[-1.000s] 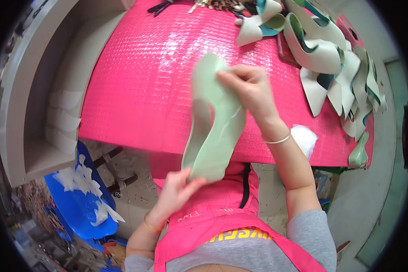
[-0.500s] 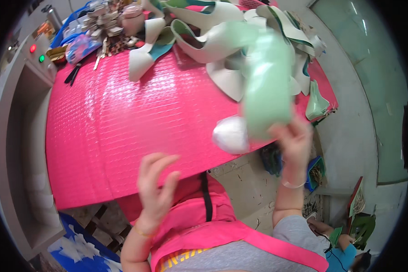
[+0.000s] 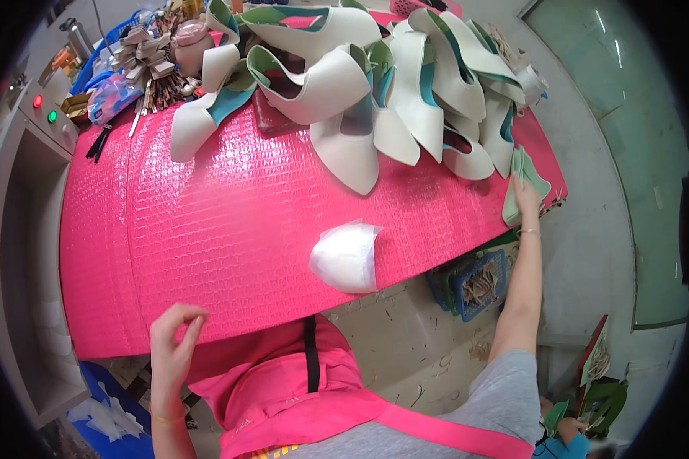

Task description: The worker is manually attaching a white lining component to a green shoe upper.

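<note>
My right hand [image 3: 527, 197] reaches to the table's far right corner, its fingers closed on a pale green shoe upper [image 3: 517, 210]. Pale green material [image 3: 540, 183] spreads beside those fingers; whether it is one piece or several I cannot tell. My left hand [image 3: 176, 340] hovers by the near left edge of the pink table [image 3: 207, 268], fingers loosely bent, thumb apart, holding nothing. Between the hands, near the front edge, lies a white rounded bundle [image 3: 346, 258] with thin, filmy edges. White shoe uppers [image 3: 344, 153] with green and teal linings are heaped along the back.
At the back left are a pink jar [image 3: 191, 47], a bundle of brushes and sticks [image 3: 149, 61] and a plastic bag [image 3: 113, 98]. A grey cabinet [image 3: 34, 191] borders the left. Below the table's right edge stands a blue basket [image 3: 481, 287]; another person's arm [image 3: 570, 428] shows lower right.
My right hand has carried the green upper from mid-air over the table to the far right corner. My left hand has moved left and down, its fingers bending in. The view has shifted.
</note>
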Motion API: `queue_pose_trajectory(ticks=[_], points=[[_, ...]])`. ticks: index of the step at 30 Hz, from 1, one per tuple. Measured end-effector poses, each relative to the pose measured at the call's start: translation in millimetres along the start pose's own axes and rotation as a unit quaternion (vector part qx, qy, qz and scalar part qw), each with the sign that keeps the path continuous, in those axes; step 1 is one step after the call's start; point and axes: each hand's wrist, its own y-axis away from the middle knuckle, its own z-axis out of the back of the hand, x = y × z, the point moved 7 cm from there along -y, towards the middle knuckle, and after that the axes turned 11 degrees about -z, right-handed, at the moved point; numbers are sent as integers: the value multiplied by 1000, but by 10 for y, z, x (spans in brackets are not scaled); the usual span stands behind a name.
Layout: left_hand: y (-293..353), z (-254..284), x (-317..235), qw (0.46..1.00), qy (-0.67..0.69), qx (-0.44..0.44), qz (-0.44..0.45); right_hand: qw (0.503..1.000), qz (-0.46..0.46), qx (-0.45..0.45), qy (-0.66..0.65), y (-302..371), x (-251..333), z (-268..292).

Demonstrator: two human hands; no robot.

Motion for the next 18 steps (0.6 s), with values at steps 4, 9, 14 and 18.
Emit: queue_pose_trajectory(ticks=[4, 9, 14, 18], points=[[-580, -57, -16, 996, 32, 22, -82, 989, 57, 132, 37, -291, -175, 83], [-1679, 202, -179, 972, -77, -95, -201, 910, 289, -6, -296, 852, 1929, 1002], [-2800, 418, 322, 946, -232, -209, -93, 732, 563, 51, -380, 2629, 4554, 1207], [-3010, -65, 500, 918, -396, -12, 10, 712, 646, -162, -222, 2882, 5532, 737]])
